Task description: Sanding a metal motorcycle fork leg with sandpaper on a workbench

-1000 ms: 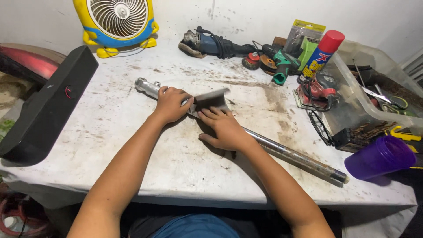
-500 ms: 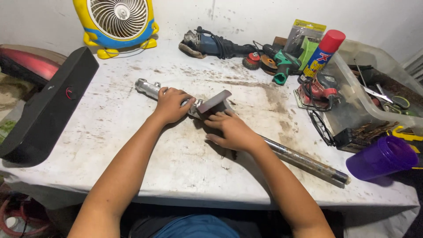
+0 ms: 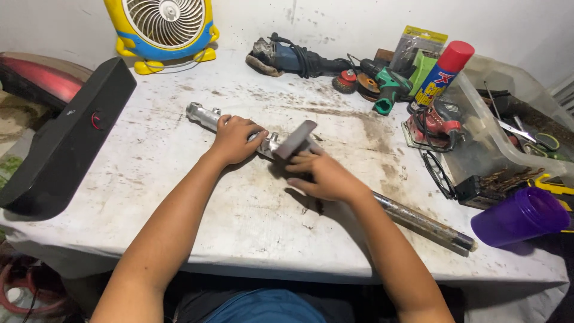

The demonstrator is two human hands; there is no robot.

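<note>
A long metal tube is laid diagonally across the stained desk. It is judged heavy, rigid and slick where polished; hold is best taken near the pale upper end. The left hand is wrapped around that end, fingers clamped on the tube. The right hand is pressed on a flat grey block against the tube, fingers nearly together.
</note>
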